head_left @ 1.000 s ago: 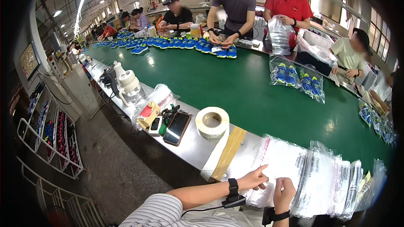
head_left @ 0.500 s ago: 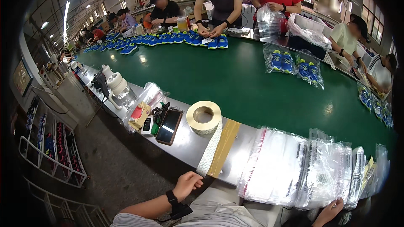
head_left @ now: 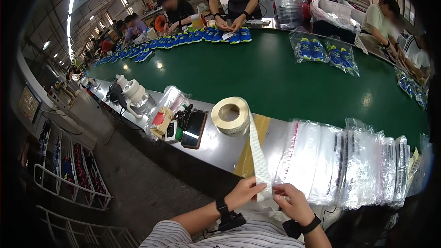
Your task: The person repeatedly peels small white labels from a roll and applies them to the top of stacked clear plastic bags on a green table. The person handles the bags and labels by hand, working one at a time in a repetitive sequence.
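A large roll of off-white labels or tape (head_left: 230, 116) stands on the metal edge of the table, and its pale strip (head_left: 260, 158) runs down toward me. My left hand (head_left: 243, 194) pinches the lower end of this strip between thumb and fingers. Close to the strip's right edge, my right hand (head_left: 294, 205) has its fingers bent in toward the thumb; whatever may be between the tips is too small to make out. Beneath the strip, a band of brown tape (head_left: 248, 158) crosses the metal. Overlapping clear plastic bags (head_left: 312, 160) lie to the right of my hands.
A phone (head_left: 194, 129), a small white device (head_left: 172, 131), a small box (head_left: 161, 121) and a white-lidded jug (head_left: 134, 91) stand left of the roll. Beyond is a green belt (head_left: 206, 73) with blue shoes (head_left: 239, 35) and bagged pairs (head_left: 311, 50). Co-workers line the far side. Shoe racks (head_left: 76, 170) stand at left.
My left hand has moved right and taken hold of the strip, lifting its end off the metal edge. The right hand has left the plastic bags and come over beside the strip.
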### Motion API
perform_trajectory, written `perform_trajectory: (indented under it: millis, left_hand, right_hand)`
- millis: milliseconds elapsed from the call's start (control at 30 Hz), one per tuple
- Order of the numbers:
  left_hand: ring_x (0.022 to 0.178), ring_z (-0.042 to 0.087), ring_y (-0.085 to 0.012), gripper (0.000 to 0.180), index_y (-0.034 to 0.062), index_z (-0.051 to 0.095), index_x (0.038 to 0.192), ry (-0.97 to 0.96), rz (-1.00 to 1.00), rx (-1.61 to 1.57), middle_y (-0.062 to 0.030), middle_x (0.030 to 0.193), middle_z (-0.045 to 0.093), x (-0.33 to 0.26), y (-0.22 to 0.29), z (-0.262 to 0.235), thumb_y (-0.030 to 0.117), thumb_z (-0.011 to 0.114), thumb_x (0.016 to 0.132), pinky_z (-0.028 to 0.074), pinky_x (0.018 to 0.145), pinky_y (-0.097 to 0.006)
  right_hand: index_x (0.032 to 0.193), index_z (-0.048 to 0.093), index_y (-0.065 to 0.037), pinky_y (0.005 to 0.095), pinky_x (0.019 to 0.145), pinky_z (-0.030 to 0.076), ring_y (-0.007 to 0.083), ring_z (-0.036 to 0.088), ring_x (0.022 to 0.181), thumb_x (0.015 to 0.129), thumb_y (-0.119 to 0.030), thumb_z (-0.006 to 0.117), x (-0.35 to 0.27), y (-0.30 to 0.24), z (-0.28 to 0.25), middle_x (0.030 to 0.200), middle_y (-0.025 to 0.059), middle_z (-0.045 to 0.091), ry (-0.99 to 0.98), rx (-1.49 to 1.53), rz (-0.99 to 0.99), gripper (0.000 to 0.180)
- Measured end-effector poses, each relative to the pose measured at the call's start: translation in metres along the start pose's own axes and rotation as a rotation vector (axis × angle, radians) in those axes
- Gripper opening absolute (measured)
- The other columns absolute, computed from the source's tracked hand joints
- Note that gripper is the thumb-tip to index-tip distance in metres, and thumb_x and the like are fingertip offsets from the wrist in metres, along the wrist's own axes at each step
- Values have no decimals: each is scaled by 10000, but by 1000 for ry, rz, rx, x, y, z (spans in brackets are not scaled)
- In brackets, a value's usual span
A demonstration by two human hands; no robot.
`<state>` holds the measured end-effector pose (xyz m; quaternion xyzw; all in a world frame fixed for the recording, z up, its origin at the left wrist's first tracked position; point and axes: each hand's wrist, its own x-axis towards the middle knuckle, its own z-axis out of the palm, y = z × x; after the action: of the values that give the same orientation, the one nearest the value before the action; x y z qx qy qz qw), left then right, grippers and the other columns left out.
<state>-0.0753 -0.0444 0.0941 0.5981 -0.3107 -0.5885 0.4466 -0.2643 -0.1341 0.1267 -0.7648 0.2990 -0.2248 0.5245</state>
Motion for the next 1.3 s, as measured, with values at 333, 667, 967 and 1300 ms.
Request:
perform_trajectory:
  millis: [333,667,967,1300]
  left_hand:
    - [569,474,-27,193,41,564,1058,47,143,-462,6,816,600,18,15,22,199,518,957,386,498,-168]
    - [839,569,-131,577,4,388,1240,543,608,390,-102,1125,496,10,14,22,-43,691,750,484,700,-250]
    - [872,631,-284,235,18,620,1048,365,739,716,-132,997,629,-6,24,20,80,645,822,506,743,-328]
    - [754,534,-29,105,-6,637,954,90,341,123,8,857,619,16,22,-8,70,603,891,437,650,-184]
  right_hand:
    - [965,551,-3,221,667,431,61,503,739,949,-156,514,9,13,9,833,-2,572,-140,605,265,158]
    - [831,581,-3,260,535,413,96,483,575,876,-160,622,23,20,17,625,40,535,74,83,128,168]
    - [856,598,3,253,621,438,119,525,680,848,-60,627,30,21,13,755,51,583,-92,419,108,71]
    - [803,597,-8,300,591,471,212,588,655,807,-75,664,18,15,15,752,109,587,84,-19,-37,94]
